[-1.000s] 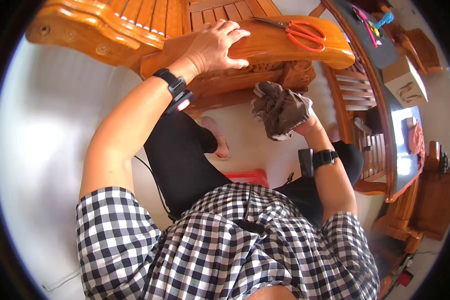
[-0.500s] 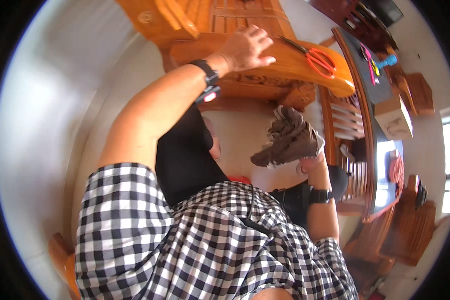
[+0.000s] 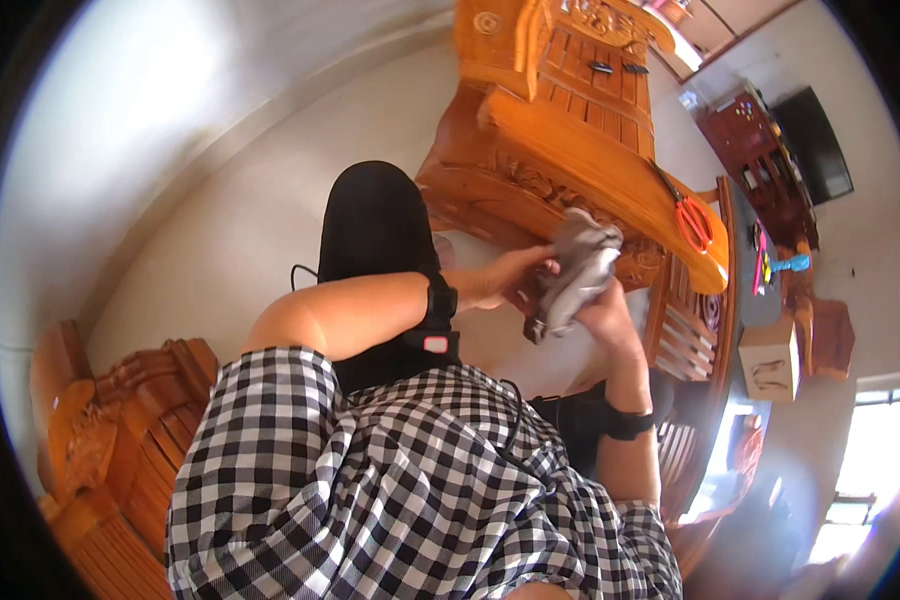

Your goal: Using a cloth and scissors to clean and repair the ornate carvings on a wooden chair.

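A crumpled grey-brown cloth point(image 3: 580, 262), blurred by motion, is held up in front of me between both hands. My left hand point(image 3: 518, 278) reaches across from the left, its fingers closed on the near-left side of the cloth. On the lower right side, my right hand point(image 3: 608, 316) is wrapped round the cloth's edge. Folds hide some fingertips of both hands. Just beyond the cloth lie scissors with orange-red handles point(image 3: 692, 222), resting on the broad wooden armrest point(image 3: 590, 165) of a bench.
The carved wooden bench point(image 3: 590, 85) bears small dark objects on its slatted seat. To the right, a dark-topped table point(image 3: 760, 200) holds a light box point(image 3: 770, 362) and a blue item point(image 3: 792, 263). Another wooden chair point(image 3: 140, 440) stands at my lower left.
My left hand has come down from above the armrest and now grips the cloth alongside my right hand. The right hand and cloth have shifted slightly. The whole view has swung, showing more floor at left.
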Motion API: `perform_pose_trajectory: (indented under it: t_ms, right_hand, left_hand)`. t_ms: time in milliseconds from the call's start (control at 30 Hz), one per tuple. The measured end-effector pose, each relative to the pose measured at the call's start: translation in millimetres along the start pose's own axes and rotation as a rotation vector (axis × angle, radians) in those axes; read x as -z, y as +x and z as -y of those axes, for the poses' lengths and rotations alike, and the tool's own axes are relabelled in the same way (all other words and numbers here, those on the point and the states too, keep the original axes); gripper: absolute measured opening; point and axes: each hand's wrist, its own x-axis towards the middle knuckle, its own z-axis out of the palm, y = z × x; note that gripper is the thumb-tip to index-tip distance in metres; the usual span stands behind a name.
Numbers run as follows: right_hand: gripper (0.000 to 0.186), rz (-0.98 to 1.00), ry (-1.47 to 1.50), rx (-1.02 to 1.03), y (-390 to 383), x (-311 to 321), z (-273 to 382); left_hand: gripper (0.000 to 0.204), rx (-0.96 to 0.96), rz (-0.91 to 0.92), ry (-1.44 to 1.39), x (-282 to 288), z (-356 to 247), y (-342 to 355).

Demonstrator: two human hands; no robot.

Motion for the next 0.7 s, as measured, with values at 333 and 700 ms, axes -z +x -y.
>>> perform_pose_trajectory:
  t_ms: [333,700]
  right_hand:
    - [0.043,0.16,-1.287,0.327,50,-54,78]
    - [0.042,0.474,-1.301,0.242,68,-74,110]
  left_hand:
    - [0.043,-0.615,-0.168,0.199,-2,-25,-71]
    - [0.043,-0.979,-0.61,0.633,-44,-48,-132]
